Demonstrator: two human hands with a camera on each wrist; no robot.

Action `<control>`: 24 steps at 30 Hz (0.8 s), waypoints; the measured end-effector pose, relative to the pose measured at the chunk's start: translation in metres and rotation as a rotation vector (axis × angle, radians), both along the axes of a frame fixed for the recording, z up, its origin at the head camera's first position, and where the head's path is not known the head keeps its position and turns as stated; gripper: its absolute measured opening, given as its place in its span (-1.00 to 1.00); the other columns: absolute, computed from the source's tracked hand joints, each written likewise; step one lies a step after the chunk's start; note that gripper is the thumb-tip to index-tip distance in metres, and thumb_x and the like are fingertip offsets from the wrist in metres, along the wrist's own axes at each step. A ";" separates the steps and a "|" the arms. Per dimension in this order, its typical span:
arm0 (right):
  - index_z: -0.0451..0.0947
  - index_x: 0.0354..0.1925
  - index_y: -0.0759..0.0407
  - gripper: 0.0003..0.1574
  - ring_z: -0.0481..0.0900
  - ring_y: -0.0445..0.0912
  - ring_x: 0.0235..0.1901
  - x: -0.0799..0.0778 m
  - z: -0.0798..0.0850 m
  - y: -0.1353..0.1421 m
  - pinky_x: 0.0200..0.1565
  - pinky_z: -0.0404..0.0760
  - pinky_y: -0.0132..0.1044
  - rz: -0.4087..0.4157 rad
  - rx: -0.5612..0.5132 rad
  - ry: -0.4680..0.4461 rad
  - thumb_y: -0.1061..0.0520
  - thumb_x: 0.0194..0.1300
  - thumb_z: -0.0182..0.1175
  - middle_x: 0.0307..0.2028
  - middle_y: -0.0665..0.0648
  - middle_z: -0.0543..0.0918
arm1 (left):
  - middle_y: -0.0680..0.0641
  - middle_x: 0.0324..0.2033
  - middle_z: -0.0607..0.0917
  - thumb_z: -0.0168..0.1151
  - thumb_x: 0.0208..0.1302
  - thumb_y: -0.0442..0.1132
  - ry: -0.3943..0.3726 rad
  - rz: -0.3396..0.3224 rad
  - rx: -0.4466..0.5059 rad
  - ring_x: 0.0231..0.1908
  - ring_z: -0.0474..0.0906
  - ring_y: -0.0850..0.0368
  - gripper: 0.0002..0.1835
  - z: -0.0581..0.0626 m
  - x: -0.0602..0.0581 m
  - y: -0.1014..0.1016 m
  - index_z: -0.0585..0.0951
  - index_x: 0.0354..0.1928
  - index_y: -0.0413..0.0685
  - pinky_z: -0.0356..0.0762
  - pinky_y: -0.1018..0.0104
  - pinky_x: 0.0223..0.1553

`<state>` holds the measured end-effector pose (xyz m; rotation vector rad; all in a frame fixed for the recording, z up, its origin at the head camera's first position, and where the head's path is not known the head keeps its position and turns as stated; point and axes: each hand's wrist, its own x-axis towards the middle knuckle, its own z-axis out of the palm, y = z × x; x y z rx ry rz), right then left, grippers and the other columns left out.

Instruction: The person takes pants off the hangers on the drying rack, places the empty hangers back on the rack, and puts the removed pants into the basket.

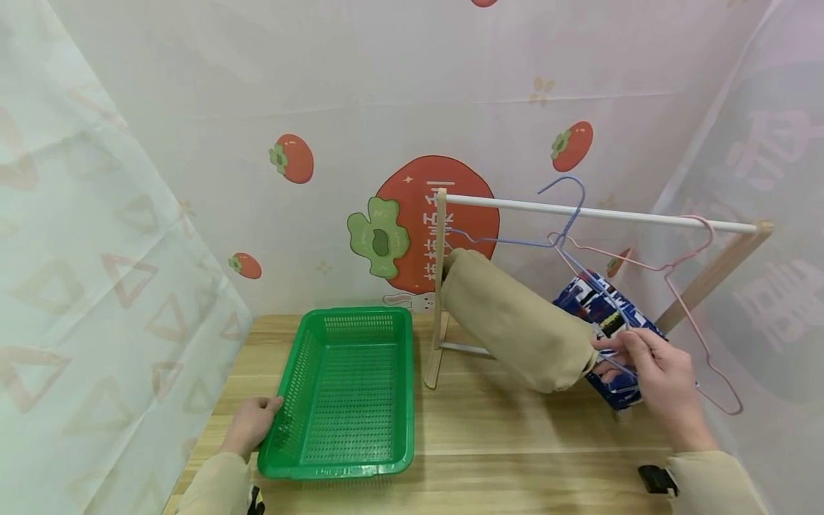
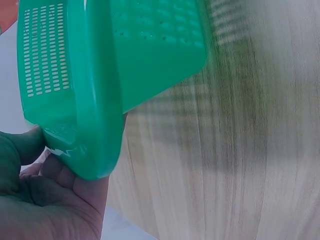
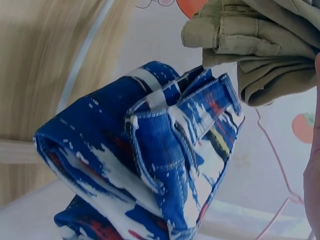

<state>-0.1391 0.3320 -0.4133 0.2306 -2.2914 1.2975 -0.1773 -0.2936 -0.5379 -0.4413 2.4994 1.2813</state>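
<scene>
My left hand (image 1: 251, 425) grips the left rim of a green plastic basket (image 1: 336, 472). In the left wrist view its thumb lies over the rim with fingers beneath. My right hand (image 1: 663, 372) pinches the lower right part of a blue wire hanger (image 1: 565, 236), its hook up by the rack's bar. Folded khaki trousers (image 1: 515, 322) drape over that hanger, tilted down toward the right hand. Behind it hang folded blue patterned jeans (image 3: 100, 150) with white and red patches. Only a sliver of the right hand shows in the right wrist view.
A small rack with a white bar (image 1: 502, 204) and wooden legs stands on the wooden table (image 1: 483, 458). A pink hanger (image 1: 669, 268) hooks over the bar's right end. Printed cloth walls (image 1: 212, 179) enclose the back and sides.
</scene>
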 end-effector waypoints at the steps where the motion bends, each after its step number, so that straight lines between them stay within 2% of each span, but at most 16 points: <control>1: 0.64 -0.19 0.30 -0.63 0.75 -0.14 -0.55 0.001 0.000 0.002 -0.48 0.71 -0.33 0.001 -0.002 0.010 0.20 0.63 -0.07 -0.26 -0.21 0.80 | -0.44 -0.02 0.59 -0.08 0.62 0.00 0.003 -0.001 -0.007 -0.22 0.63 -0.03 -0.32 0.001 0.000 0.001 0.32 0.33 -0.61 0.68 0.09 -0.28; 5: 0.62 -0.21 0.43 -0.65 0.75 -0.12 -0.56 0.004 -0.001 0.009 -0.50 0.70 -0.30 0.052 -0.043 0.044 0.32 0.61 -0.09 -0.27 -0.14 0.82 | -0.46 0.02 0.58 -0.09 0.63 0.01 0.008 -0.004 -0.019 -0.19 0.62 -0.06 -0.32 0.003 0.002 0.003 0.33 0.34 -0.60 0.67 0.10 -0.28; 8: 0.59 -0.21 0.48 -0.63 0.76 -0.10 -0.56 0.006 -0.002 0.013 -0.51 0.70 -0.26 0.086 -0.070 0.029 0.31 0.61 -0.11 -0.27 -0.08 0.82 | -0.44 -0.01 0.59 -0.10 0.63 -0.01 0.009 -0.007 -0.019 -0.21 0.61 -0.04 -0.34 0.003 0.002 0.003 0.34 0.32 -0.60 0.67 0.10 -0.29; 15: 0.64 -0.14 0.42 -0.67 0.73 -0.23 -0.52 0.010 -0.004 0.015 -0.37 0.67 -0.50 -0.015 0.022 -0.031 0.24 0.61 -0.03 -0.30 -0.31 0.78 | -0.42 -0.02 0.60 -0.16 0.64 -0.01 0.007 -0.014 -0.001 -0.23 0.62 -0.02 -0.34 0.000 0.003 0.002 0.31 0.35 -0.60 0.67 0.11 -0.28; 21: 0.60 -0.21 0.44 -0.65 0.75 -0.17 -0.54 0.013 -0.005 0.019 -0.37 0.70 -0.45 0.020 -0.008 -0.036 0.26 0.62 -0.06 -0.30 -0.23 0.80 | -0.43 -0.03 0.58 -0.24 0.65 0.03 -0.008 -0.005 0.029 -0.24 0.62 -0.03 -0.29 -0.003 0.003 0.003 0.21 0.39 -0.60 0.67 0.11 -0.28; 24: 0.60 -0.22 0.42 -0.65 0.75 -0.15 -0.56 0.016 -0.004 0.020 -0.36 0.70 -0.46 0.015 -0.008 -0.044 0.25 0.62 -0.06 -0.30 -0.25 0.80 | -0.49 0.06 0.53 -0.24 0.63 0.07 0.008 -0.001 0.006 -0.17 0.61 -0.11 -0.27 0.000 0.001 0.004 0.19 0.40 -0.55 0.67 0.06 -0.23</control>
